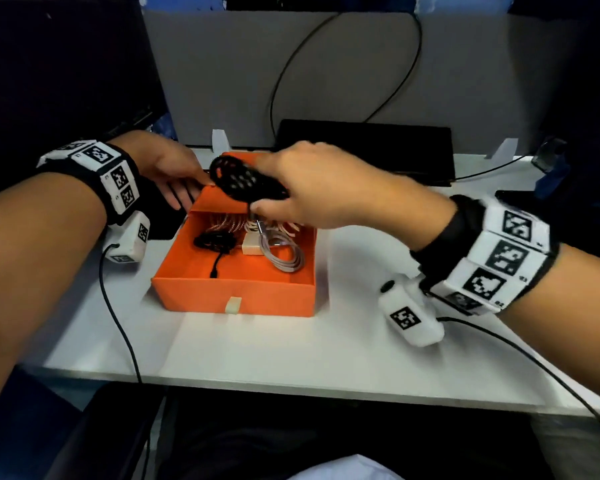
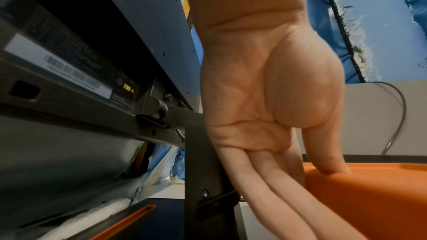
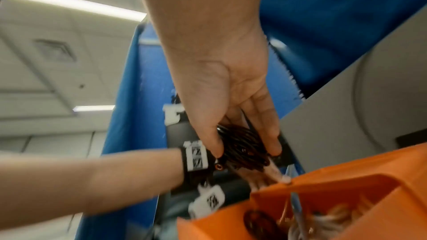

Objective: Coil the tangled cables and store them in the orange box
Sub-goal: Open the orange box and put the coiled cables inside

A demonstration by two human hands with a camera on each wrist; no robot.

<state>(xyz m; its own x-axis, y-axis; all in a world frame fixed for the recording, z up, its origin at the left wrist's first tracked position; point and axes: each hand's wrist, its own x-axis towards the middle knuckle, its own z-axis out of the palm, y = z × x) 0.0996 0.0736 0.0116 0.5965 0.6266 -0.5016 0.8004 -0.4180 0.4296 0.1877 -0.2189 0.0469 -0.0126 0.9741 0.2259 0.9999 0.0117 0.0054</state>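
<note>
- Head view: a white table (image 1: 291, 358) carries the orange box (image 1: 236, 289), which sits open with its lid section at the far end.
- The orange box holds a small black coil (image 1: 215, 241) at its left, a pale coiled cable (image 1: 288, 258) at its right, and copper-coloured loops (image 1: 227, 221) against the far wall.
- The right hand (image 1: 319, 188) hovers over the far end of the box, thumb and fingers curled around a black coiled cable (image 1: 243, 180); the right wrist view shows the same coil (image 3: 242, 145) pinched between thumb and fingers above the box (image 3: 346, 198).
- The left hand (image 1: 167, 171) lies at the box's far left corner, fingers straight and close together; the left wrist view shows its thumb (image 2: 323, 152) on the orange rim (image 2: 369, 189).
- A black cord (image 1: 118, 323) trails from the left wrist unit across the table.
</note>
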